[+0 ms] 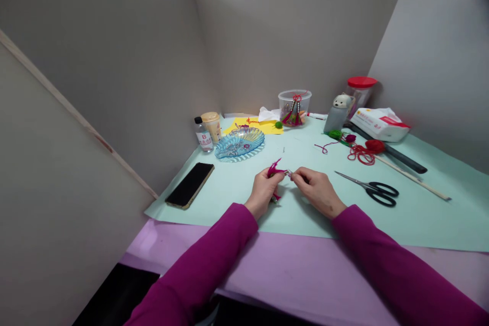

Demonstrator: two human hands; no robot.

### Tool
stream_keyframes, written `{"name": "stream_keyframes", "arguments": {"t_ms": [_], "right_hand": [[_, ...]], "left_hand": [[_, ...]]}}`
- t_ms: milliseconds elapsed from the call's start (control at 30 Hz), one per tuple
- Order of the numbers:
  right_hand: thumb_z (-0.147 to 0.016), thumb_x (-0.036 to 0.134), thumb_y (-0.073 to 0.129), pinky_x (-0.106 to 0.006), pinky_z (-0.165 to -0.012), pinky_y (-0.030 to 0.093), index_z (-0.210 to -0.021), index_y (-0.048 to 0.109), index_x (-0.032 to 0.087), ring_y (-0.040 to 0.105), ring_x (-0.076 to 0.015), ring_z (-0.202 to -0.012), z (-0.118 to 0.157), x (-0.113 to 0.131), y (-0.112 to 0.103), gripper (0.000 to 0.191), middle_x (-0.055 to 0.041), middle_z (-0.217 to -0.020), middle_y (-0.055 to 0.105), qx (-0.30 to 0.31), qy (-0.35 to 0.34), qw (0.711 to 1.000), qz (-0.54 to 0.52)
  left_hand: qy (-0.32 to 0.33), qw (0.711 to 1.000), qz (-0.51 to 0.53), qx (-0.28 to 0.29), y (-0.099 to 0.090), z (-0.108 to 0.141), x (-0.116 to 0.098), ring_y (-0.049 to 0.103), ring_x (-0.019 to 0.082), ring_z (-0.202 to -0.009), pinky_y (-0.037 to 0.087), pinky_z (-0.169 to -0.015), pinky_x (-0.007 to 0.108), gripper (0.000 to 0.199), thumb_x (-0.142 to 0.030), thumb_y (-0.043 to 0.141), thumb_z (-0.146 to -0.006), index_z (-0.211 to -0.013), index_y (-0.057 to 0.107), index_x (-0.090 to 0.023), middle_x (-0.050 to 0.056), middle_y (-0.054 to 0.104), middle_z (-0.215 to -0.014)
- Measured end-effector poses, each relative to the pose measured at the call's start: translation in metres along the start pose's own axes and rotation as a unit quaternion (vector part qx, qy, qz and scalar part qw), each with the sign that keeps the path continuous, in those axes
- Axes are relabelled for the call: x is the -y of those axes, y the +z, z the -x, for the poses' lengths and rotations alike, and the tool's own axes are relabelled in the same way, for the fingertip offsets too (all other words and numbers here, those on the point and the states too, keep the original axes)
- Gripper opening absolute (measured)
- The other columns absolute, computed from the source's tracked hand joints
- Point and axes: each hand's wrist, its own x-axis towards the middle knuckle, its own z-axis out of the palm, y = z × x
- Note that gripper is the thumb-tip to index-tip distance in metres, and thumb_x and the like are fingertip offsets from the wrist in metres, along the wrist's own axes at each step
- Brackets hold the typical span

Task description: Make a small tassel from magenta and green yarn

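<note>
Magenta yarn [274,168] | long axis near-to-far | frayed end pointing away

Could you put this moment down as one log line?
left hand: holds magenta yarn | right hand: pinches small silvery piece | nearby: phone, scissors, dish

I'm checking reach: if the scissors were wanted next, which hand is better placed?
Probably the right hand: the scissors lie on its side, nearer, though its fingers pinch something small; the left hand grips magenta yarn.
</note>
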Motion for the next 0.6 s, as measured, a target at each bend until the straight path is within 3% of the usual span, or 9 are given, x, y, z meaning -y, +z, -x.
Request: {"name": "stream_keyframes", "arguments": {"t_ms": [600], "right_hand": [[-0.083,0.036,0.043,-0.024,-0.055,0.031,-0.063,0.055,0.020,0.042,-0.0116,-0.055,-0.0003,-0.0020,-0.0005,0.029,0.0019,-0.056,0.050,-0.013,-0.014,1.000,0.012]], "left_hand": [[-0.004,1.000,0.010,0.000,-0.0007,0.0000,-0.0002,0.029,0.005,-0.038,0.022,-0.040,0.021,0.021,-0.029,0.067,-0.066,-0.072,0.052,-0.017,-0.009,0.035,-0.048]]}}
